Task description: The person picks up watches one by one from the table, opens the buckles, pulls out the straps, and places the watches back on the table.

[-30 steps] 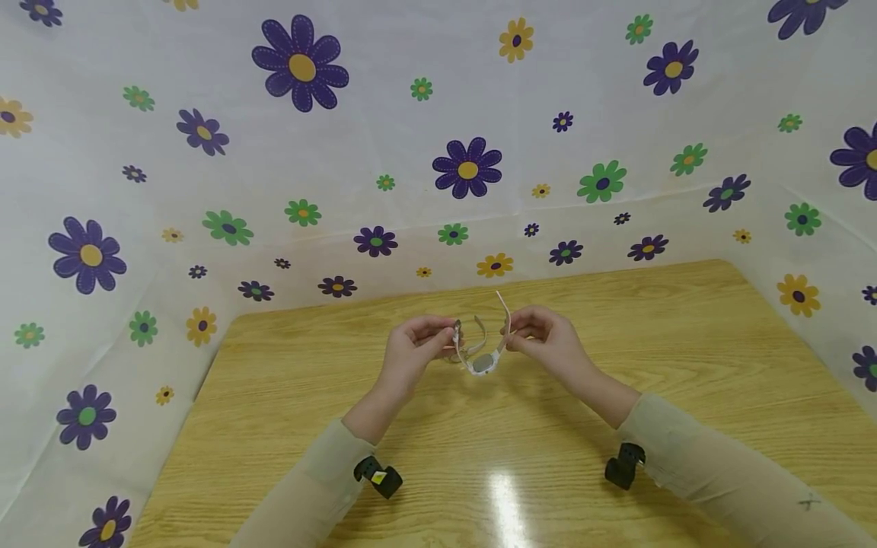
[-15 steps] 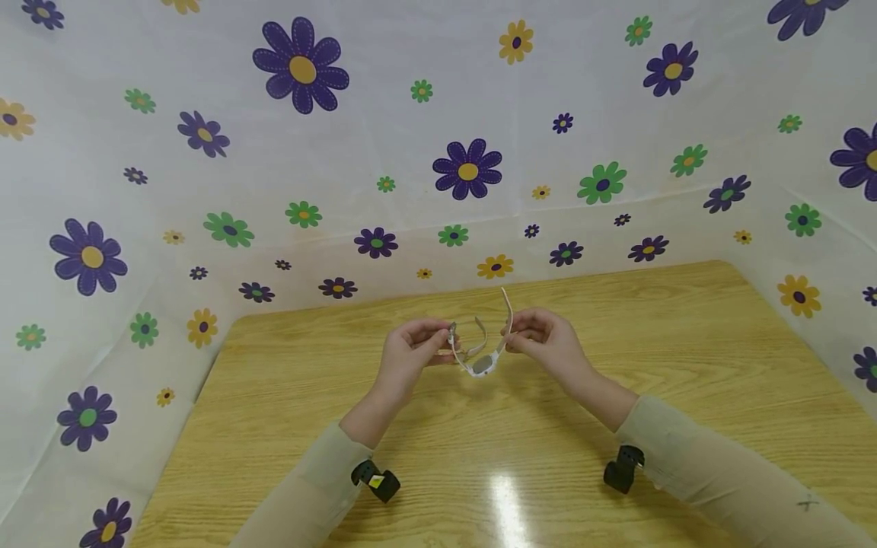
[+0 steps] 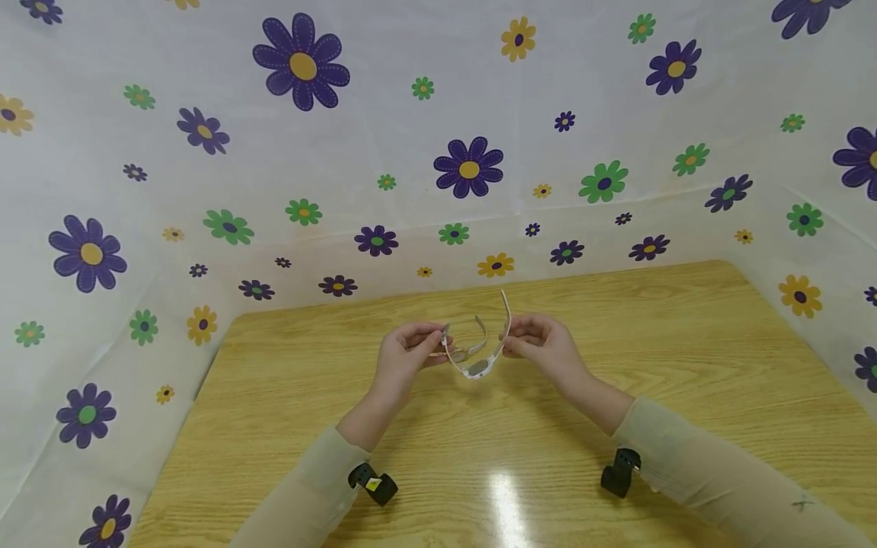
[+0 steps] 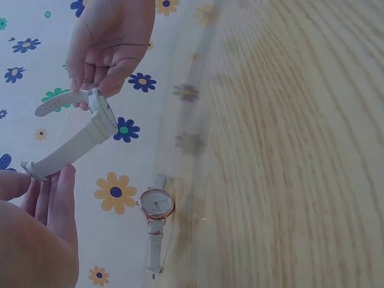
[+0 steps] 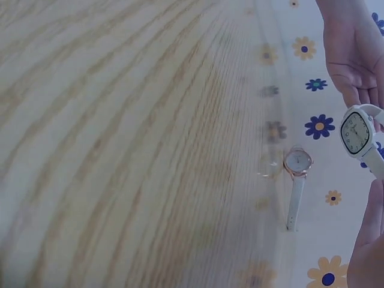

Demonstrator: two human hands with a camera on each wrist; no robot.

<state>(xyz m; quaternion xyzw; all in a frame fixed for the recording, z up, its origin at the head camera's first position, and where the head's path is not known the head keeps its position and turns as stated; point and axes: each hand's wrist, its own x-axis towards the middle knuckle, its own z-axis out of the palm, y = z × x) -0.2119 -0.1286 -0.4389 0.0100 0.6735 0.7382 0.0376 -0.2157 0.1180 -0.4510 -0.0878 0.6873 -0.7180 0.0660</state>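
A white wristwatch (image 3: 478, 369), its strap unfastened, hangs between both hands above the table. My left hand (image 3: 400, 364) pinches the buckle end of its strap (image 4: 69, 150). On the other side, my right hand (image 3: 548, 348) holds the strap piece with the holes (image 4: 57, 104). The square-cornered white case with its dial (image 5: 355, 133) dips lowest, facing away from the head camera. Beyond it on the table lies a second watch (image 4: 157, 203), with a rose-gold round case and a pale strap, partly overlapped by the held one in the head view.
The wood-grain table (image 3: 288, 449) stretches around both arms. A white cloth with printed flowers (image 3: 384, 99) rises behind the table and along both sides. Black bands with small cameras (image 3: 373, 484) sit on each wrist.
My left hand has shifted slightly left with the buckle end, spreading the white watch's strap wider. The case has tilted a little. My right hand stays almost in place.
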